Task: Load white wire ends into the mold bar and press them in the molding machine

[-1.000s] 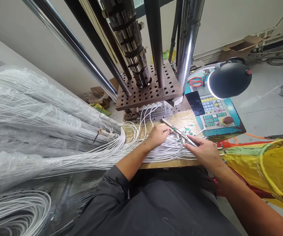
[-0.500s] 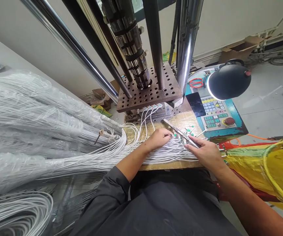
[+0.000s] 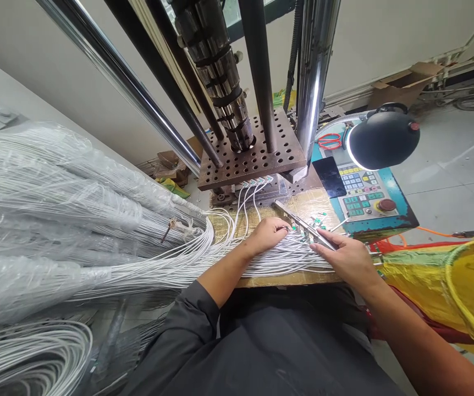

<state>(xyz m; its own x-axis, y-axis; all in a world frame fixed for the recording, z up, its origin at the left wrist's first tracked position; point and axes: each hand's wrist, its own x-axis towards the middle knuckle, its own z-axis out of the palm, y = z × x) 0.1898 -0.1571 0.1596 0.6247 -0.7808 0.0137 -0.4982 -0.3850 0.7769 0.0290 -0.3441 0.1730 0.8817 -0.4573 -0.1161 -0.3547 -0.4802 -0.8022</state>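
With the left hand (image 3: 268, 234) curled on the white cables (image 3: 278, 258) spread over the worktop (image 3: 286, 279) and the right hand (image 3: 344, 256) pinching a metal bar (image 3: 303, 223), the tangled strands probably risked snagging and pulling loose.

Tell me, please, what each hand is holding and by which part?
Right hand holds the metal bar by its near end; left hand pinches white cables near their tips.

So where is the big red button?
The red button is on the right of the head view, on the teal control panel, just below the black lamp and beyond the right hand.
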